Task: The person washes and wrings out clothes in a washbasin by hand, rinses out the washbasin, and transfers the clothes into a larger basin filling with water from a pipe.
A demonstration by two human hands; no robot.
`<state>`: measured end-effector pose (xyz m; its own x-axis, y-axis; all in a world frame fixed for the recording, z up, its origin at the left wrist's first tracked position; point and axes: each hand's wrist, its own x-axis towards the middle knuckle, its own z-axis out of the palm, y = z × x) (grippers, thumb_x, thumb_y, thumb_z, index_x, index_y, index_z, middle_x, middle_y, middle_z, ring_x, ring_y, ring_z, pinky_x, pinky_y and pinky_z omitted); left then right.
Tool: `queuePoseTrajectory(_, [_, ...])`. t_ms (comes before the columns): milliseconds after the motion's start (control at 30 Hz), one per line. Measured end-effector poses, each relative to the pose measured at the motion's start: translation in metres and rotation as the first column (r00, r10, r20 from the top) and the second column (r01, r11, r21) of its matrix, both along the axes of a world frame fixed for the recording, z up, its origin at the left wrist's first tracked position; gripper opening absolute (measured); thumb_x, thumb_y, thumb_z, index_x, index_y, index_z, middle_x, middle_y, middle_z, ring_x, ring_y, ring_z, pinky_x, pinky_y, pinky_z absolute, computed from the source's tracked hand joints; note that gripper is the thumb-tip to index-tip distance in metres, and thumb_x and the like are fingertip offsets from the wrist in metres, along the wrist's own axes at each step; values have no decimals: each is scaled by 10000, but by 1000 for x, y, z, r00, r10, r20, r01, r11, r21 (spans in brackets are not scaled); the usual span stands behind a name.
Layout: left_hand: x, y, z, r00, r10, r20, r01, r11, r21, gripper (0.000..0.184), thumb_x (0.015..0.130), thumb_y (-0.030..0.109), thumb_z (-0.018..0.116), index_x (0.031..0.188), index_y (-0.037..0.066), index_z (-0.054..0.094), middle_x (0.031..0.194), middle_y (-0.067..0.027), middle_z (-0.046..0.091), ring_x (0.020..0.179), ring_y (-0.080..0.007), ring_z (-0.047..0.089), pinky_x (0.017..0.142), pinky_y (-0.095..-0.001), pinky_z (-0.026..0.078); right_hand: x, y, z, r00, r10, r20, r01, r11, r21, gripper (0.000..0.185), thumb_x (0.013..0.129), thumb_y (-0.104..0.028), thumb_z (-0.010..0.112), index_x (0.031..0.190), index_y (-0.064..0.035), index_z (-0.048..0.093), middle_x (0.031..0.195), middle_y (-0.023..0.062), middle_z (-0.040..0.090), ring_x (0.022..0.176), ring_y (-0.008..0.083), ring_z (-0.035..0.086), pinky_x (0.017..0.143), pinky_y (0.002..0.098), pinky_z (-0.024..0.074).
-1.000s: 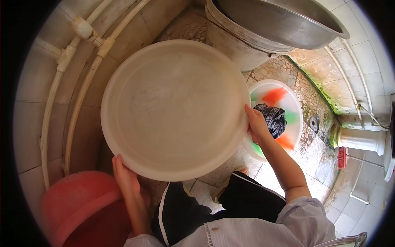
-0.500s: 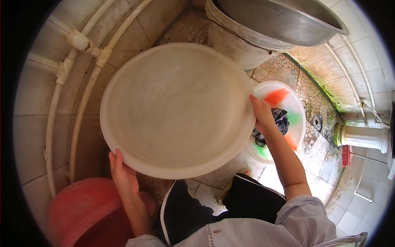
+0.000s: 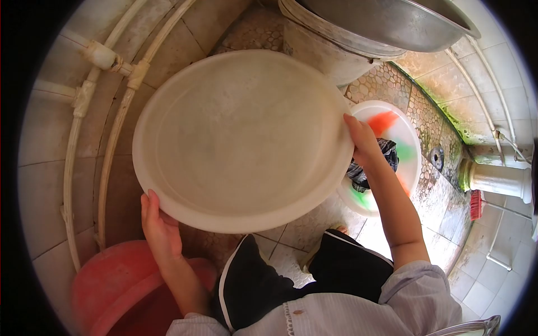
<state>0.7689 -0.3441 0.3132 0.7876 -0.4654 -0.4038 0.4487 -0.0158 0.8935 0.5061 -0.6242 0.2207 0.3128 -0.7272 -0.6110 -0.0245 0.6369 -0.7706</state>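
A large whitish round basin [image 3: 241,140] is held up in front of me, its inside facing me. My left hand [image 3: 161,227] grips its rim at the lower left, with the thumb over the edge and the other fingers partly hidden. On the right side, my right hand [image 3: 363,140] is closed on the rim, its fingers mostly behind the basin. Beyond my right hand, a white basin with red and green patches [image 3: 412,168] rests on the floor. Dark checked cloth [image 3: 388,152] lies in it, partly covered by my right hand and forearm.
Red basins [image 3: 120,274] stand at the lower left. At the top, a metal basin [image 3: 386,25] sits over a whitish bucket [image 3: 319,50]. Pipes [image 3: 115,140] run along the left wall. A red brush [image 3: 476,205] and a floor drain [image 3: 436,158] are at the right.
The large basin has shifted slightly up and tilted, with both hands still on its rim. My left hand has moved up and left, my right hand up and right.
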Motion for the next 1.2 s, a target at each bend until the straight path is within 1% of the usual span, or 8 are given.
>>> queuePoseTrajectory(167, [6,-7,2,1000,5,12,-5,1000,-4,276,934,242,447,1132,54,481,1122,-45,540,1045,-143,511,869,-302,418,2,-10,0,999,-24,29,25,1000,-2,459,862,-248,501,1077,157,479,1006,184,586,846,241,603,728,323,499])
queuePoseTrajectory(500, [16,-10,3,999,-25,32,26,999,-32,323,942,247,425,1181,36,472,1165,-51,536,1080,-158,505,887,-310,412,4,-18,-7,999,-40,26,39,998,48,423,859,-255,505,1078,107,498,989,159,602,842,232,611,714,332,507])
queuePoseTrajectory(633, [18,-19,10,1000,5,12,-4,999,-32,264,930,230,452,1122,53,497,1126,-41,535,1044,-145,504,874,-303,404,6,-21,-5,995,-47,90,38,994,98,376,885,-225,494,1107,80,485,1045,146,582,886,216,601,748,330,519])
queuePoseTrajectory(700, [23,-16,6,999,-35,20,36,998,-55,368,941,275,416,1212,28,460,1191,-53,526,1101,-169,492,914,-332,392,8,-22,-4,993,-60,101,50,994,99,374,886,-221,492,1113,76,483,1053,145,580,901,217,597,764,332,515])
queuePoseTrajectory(800, [25,-14,6,996,-85,27,86,993,-75,387,942,287,412,1223,25,453,1213,-56,515,1121,-172,481,928,-333,382,9,-23,-7,991,-74,110,63,993,99,388,881,-227,484,1130,71,472,1059,150,580,909,235,599,761,351,511])
queuePoseTrajectory(1067, [36,-19,8,992,-128,-14,126,985,-120,364,948,274,395,1206,27,463,1207,-62,526,1109,-162,499,925,-319,405,14,-30,-6,988,-108,109,96,989,111,391,874,-230,478,1136,60,466,1056,136,581,903,238,597,742,363,509])
queuePoseTrajectory(1133, [36,-20,9,990,-137,-28,132,982,-131,359,948,267,398,1203,24,465,1201,-63,531,1102,-161,505,920,-316,412,14,-30,-9,982,-113,154,98,990,103,392,870,-236,483,1131,56,469,1049,129,580,878,234,601,725,367,513])
queuePoseTrajectory(1200, [35,-24,14,997,-80,-11,79,992,-98,313,937,237,435,1149,17,501,1148,-56,554,1063,-148,519,892,-298,420,16,-31,-7,985,-115,131,100,988,115,394,868,-240,486,1128,55,471,1046,129,579,872,234,602,718,375,513])
